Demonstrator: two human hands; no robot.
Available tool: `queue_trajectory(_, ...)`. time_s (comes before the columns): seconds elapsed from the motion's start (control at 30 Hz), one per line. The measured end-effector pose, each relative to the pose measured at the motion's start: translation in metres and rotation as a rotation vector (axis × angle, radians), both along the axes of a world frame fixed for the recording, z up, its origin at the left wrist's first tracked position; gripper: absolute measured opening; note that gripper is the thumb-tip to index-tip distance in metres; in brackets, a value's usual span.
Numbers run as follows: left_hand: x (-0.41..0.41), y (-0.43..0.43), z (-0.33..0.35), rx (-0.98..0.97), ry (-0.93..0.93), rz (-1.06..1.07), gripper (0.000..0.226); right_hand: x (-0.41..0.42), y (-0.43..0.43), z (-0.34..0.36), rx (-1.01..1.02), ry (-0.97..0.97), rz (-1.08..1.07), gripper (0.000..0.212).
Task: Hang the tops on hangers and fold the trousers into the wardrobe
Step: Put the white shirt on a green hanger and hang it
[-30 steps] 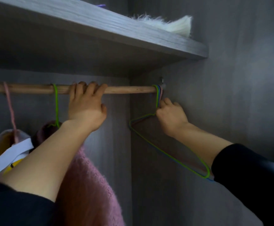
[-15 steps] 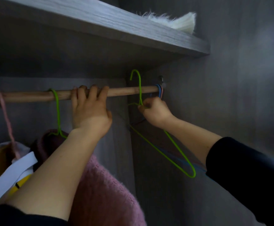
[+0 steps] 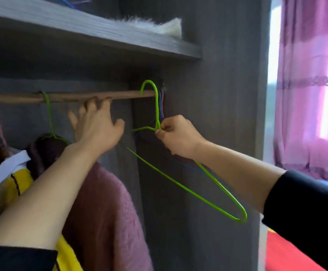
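A: Noted at the right hand (image 3: 176, 134): pinching the neck of a green hanger (image 3: 157, 106), just under the hook. Hook arched over the right end of the rail (image 3: 71, 96), tip level with the wood. Cannot tell whether free of it yet.

B: And at the left hand (image 3: 96, 128)?

A: Spread open, gripping nothing. Fingertips up at the underside of the rail; too blurred to call contact.

B: Anything crowding that end?

A: Yes. More wire hangers (image 3: 161, 108), bluish, bunched against the side wall (image 3: 218, 114) right behind the green neck. Further left, a pink fleece top (image 3: 104, 202) already hung, a yellow and white garment (image 3: 12, 182) beside it. No loose top or trousers in view.

B: Likely step?

A: Probably fetching an empty hanger for the next top.

B: Risks from here?

A: Three worth logging. Snagging the hook tip on the rail if pulled outward before lifted high enough. Dragging a bluish hanger along, if tangled at the neck; would clatter down or come half off. Twisting in the pinch: thin wire, long frame hanging low to the right, so liable to swing and knock the side wall or catch the sleeve (image 3: 305, 212).

B: Guarding against it how?

A: Lift straight up first, then out; steady the frame with the free hand.
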State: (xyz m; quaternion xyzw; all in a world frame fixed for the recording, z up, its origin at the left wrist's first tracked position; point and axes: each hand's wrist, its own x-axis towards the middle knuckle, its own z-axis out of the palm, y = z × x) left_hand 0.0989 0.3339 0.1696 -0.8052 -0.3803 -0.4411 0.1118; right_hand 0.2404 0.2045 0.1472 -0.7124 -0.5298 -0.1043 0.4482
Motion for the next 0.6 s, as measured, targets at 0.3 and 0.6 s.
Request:
queue_trajectory(0.3, 0.038, -0.178, -0.089, -0.199, -0.259, -0.313, 0.046, 0.018, -0.194, -0.055, -0.114, 0.171, 0.048, 0.029)
queue_trajectory(0.6, 0.112, -0.365, -0.212, -0.433, -0.165, -0.637, 0.04, 0.065, -0.42, -0.142, -0.283, 0.393, -0.031, 0.029)
